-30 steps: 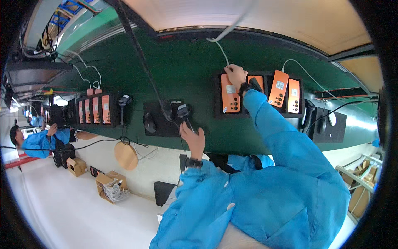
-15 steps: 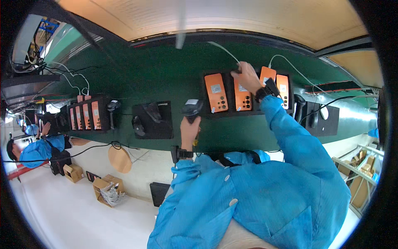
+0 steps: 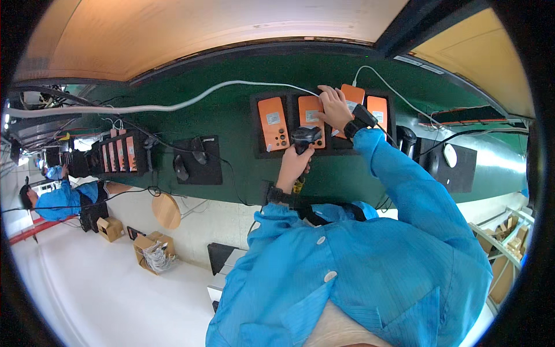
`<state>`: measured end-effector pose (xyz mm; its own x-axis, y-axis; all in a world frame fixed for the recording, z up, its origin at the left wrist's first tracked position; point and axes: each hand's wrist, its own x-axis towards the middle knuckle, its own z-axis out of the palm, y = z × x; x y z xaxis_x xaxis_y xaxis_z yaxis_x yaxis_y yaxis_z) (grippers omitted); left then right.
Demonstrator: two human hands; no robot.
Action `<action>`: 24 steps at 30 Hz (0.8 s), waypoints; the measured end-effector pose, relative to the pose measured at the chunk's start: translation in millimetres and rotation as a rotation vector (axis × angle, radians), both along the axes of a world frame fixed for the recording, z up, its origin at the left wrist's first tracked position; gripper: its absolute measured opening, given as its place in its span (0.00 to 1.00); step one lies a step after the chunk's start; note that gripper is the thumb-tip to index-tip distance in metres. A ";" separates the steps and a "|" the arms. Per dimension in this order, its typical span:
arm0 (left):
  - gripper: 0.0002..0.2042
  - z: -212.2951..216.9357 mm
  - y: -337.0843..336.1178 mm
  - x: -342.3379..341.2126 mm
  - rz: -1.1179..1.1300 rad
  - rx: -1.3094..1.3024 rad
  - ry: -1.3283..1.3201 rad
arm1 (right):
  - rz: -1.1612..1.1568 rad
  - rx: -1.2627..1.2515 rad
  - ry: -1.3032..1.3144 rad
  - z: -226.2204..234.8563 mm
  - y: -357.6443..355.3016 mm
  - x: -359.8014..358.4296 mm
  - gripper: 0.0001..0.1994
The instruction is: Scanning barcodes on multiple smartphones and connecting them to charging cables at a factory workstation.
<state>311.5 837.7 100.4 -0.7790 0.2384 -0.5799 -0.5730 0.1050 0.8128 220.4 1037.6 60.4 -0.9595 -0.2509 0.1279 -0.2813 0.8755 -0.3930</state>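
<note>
My left hand (image 3: 293, 166) is closed around the handle of a black handheld barcode scanner (image 3: 304, 136). The scanner's head is over the lower end of an orange phone (image 3: 310, 106), whose back carries a white label and dark camera lenses. My right hand (image 3: 335, 108) has its fingers spread at this phone's upper right edge, with the thumb by the label. A white cable (image 3: 231, 83) runs in from the left to the phone's top, near those fingertips. The phone lies in a black tray (image 3: 258, 139) with other orange phones (image 3: 272, 118) on both sides.
Left on the green bench (image 3: 231, 185) are a black mat (image 3: 211, 170) with two dark mice and another tray (image 3: 145, 165) of orange phones. To the right are a black stand and a white mouse (image 3: 450, 155). A co-worker in blue (image 3: 55, 205) is at far left.
My left hand has brought the scanner rightward and over the second phone. My right hand has spread its fingers beside that phone's top. The view has shifted, showing more of the white cable.
</note>
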 end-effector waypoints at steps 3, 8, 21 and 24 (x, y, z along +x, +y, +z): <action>0.12 -1.7 9.6 -4.2 0.027 -0.042 0.006 | -0.005 -0.007 0.043 -2.9 0.4 -1.5 0.23; 0.14 4.6 15.4 -13.3 0.080 -0.109 0.040 | 0.006 -0.007 0.069 -0.8 -6.2 -7.4 0.22; 0.13 6.9 19.7 -14.9 -0.059 -0.279 0.065 | 0.024 -0.002 0.035 -13.6 -0.4 -2.0 0.27; 0.16 21.7 12.2 -21.7 -0.078 -0.324 0.090 | 0.017 -0.013 0.088 -9.8 -1.5 -2.1 0.26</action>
<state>289.7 849.9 122.2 -0.8171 0.1135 -0.5652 -0.4809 0.4066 0.7768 218.2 1036.1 50.5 -0.9402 -0.2645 0.2146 -0.3296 0.8655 -0.3772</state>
